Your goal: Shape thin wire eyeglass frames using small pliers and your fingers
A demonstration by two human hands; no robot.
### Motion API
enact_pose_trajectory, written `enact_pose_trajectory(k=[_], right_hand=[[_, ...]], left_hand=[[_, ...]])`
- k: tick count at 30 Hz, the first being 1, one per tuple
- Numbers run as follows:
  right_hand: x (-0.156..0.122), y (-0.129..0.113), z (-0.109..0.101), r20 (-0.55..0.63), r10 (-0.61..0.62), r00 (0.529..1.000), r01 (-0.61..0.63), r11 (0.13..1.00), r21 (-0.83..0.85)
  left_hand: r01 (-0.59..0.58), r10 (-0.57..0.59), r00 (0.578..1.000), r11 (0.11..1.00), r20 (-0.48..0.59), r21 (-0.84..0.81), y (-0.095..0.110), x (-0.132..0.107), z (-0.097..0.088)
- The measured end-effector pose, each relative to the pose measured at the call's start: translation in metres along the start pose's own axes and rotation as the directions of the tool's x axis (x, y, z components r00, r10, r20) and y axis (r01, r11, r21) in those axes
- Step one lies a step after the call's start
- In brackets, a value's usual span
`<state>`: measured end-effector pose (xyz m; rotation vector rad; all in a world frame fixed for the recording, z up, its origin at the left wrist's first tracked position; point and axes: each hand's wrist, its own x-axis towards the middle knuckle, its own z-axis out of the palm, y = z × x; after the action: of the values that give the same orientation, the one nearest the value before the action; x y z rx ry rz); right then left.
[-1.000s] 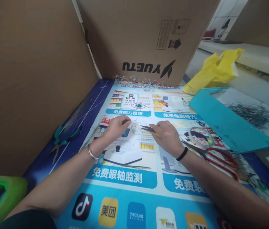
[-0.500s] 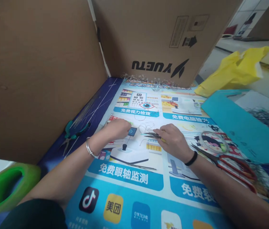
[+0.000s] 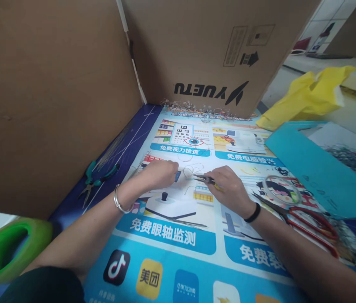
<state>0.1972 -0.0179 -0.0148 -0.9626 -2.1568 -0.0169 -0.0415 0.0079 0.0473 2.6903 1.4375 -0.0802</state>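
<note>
My right hand (image 3: 228,185) is closed around small dark pliers (image 3: 202,178) with a yellow handle, their tips pointing left toward a thin looped wire (image 3: 190,169) on the printed poster (image 3: 178,252). My left hand (image 3: 160,172) rests knuckles-up on the poster just left of the wire loops, fingers curled and pinched; what they hold is too small to make out. A silver bangle sits on my left wrist and a black band on my right.
Cardboard boxes (image 3: 203,46) wall the back and left. Teal-handled pliers (image 3: 97,176) and thin wires lie at the left. Red-handled scissors (image 3: 304,219) and a tape roll (image 3: 283,189) lie right, beside a teal sheet (image 3: 317,172) and yellow bag (image 3: 310,94). A green ring (image 3: 4,248) is lower left.
My left hand has come down and shifted right toward the wire loops. The pliers in my right hand stay pointed at the wire. The view has shifted slightly.
</note>
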Motion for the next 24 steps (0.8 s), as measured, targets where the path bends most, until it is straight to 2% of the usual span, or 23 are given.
enact_pose_trajectory(k=[3, 6, 9, 13, 16, 19, 21, 24], right_hand=[[0.002, -0.011, -0.001, -0.031, 0.170, 0.985, -0.165, 0.978, 0.131], [0.004, -0.023, -0.004, 0.076, 0.331, 0.941, -0.339, 0.910, 0.238], [0.007, -0.031, -0.006, 0.175, 0.385, 0.906, -0.422, 0.854, 0.305], [0.008, -0.032, -0.006, 0.236, 0.422, 0.875, -0.480, 0.814, 0.327], [0.006, -0.029, -0.005, 0.255, 0.481, 0.839, -0.545, 0.747, 0.381], [0.004, -0.027, -0.003, 0.296, 0.513, 0.806, -0.591, 0.662, 0.460], [0.003, -0.028, -0.002, 0.317, 0.520, 0.793, -0.606, 0.624, 0.493], [0.004, -0.031, -0.002, 0.332, 0.520, 0.787, -0.615, 0.613, 0.496]], left_hand=[[0.021, -0.029, 0.995, 0.996, -0.092, -0.091, 0.018, -0.002, 0.001], [0.019, -0.040, 0.991, 0.986, -0.127, -0.163, 0.037, -0.003, 0.006], [0.018, -0.054, 0.986, 0.975, -0.157, -0.223, 0.048, -0.004, 0.013], [-0.022, -0.066, 0.968, 0.939, -0.240, -0.344, 0.052, -0.003, 0.023], [-0.074, -0.110, 0.949, 0.833, -0.295, -0.549, 0.053, -0.001, 0.030], [-0.153, -0.114, 0.950, 0.640, -0.290, -0.753, 0.054, 0.000, 0.034], [-0.164, -0.114, 0.957, 0.542, -0.266, -0.824, 0.054, 0.000, 0.035], [-0.157, -0.145, 0.954, 0.504, -0.262, -0.849, 0.052, 0.001, 0.035]])
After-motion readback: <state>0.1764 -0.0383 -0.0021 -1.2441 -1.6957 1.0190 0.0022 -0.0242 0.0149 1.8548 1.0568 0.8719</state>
